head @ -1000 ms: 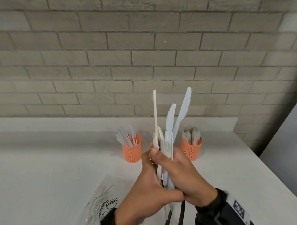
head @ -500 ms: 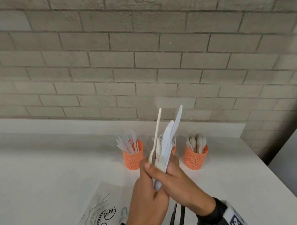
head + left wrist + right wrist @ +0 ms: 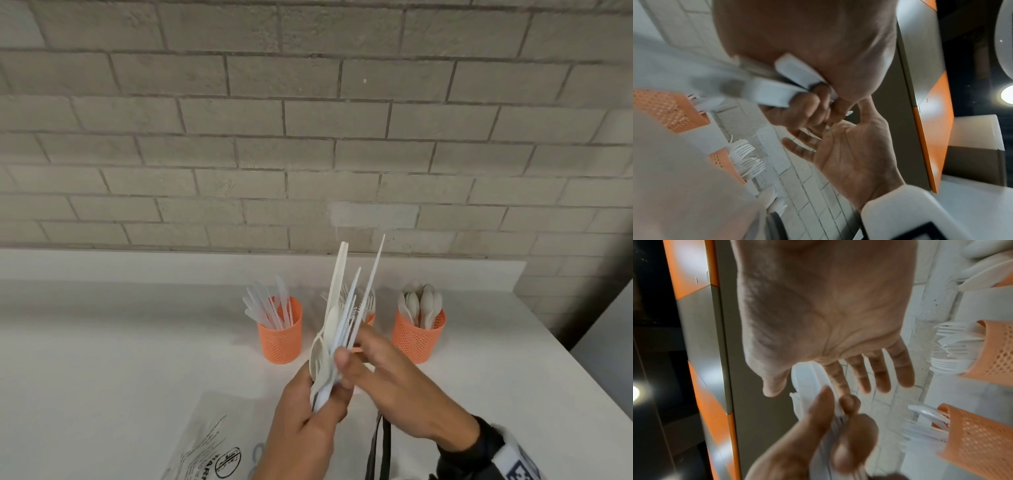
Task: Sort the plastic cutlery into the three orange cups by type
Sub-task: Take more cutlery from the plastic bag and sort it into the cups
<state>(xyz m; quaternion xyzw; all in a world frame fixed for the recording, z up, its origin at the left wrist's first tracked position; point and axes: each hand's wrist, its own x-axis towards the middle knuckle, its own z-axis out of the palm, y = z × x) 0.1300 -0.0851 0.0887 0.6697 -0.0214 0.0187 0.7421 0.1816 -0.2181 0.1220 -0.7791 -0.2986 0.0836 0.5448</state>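
Note:
My left hand point(image 3: 323, 390) grips a fanned bundle of white plastic cutlery point(image 3: 337, 329) by the handles, tilted up and to the right above the table. My right hand point(image 3: 352, 349) is at the bundle with straight fingers behind it and the thumb on its front. The right wrist view shows that hand's point(image 3: 828, 313) fingers spread and flat. Three orange mesh cups stand behind. The left cup point(image 3: 281, 334) holds knives and the right cup point(image 3: 418, 337) holds spoons. The middle cup point(image 3: 370, 318), with forks, is mostly hidden by the bundle.
A clear printed plastic bag point(image 3: 212, 445) lies on the white table point(image 3: 102, 359) by my left wrist. Two black straps point(image 3: 380, 445) hang under my right hand. A brick wall point(image 3: 308, 137) backs the table, whose edge runs off at the right.
The bundle has come down and leaned to the right, fanning out. My right hand has let go of its grip round the handles, and its fingers now lie straight.

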